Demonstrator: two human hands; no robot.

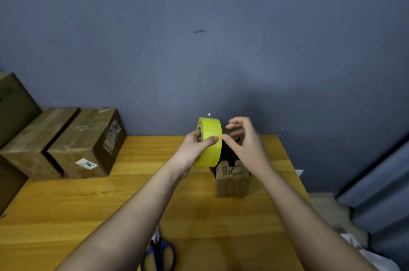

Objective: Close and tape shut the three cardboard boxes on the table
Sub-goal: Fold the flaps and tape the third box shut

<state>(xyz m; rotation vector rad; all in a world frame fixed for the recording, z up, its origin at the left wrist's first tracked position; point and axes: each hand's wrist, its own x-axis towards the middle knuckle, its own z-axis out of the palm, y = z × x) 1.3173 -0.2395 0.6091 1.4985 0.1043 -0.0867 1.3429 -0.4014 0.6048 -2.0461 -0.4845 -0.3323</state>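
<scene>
One wooden table [66,215], blue-grey wall [199,27]

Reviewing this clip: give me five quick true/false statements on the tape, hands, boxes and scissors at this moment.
1. The left hand grips the yellow tape roll. True.
2. The right hand holds the scissors. False: they lie on the table near its front edge, and the right hand's fingertips are at the roll's edge.
3. The small box sits below the hands. True.
4. The roll lies flat on the table. False: it is held up in the air.
5. Two boxes sit at the table's left. True.
</scene>
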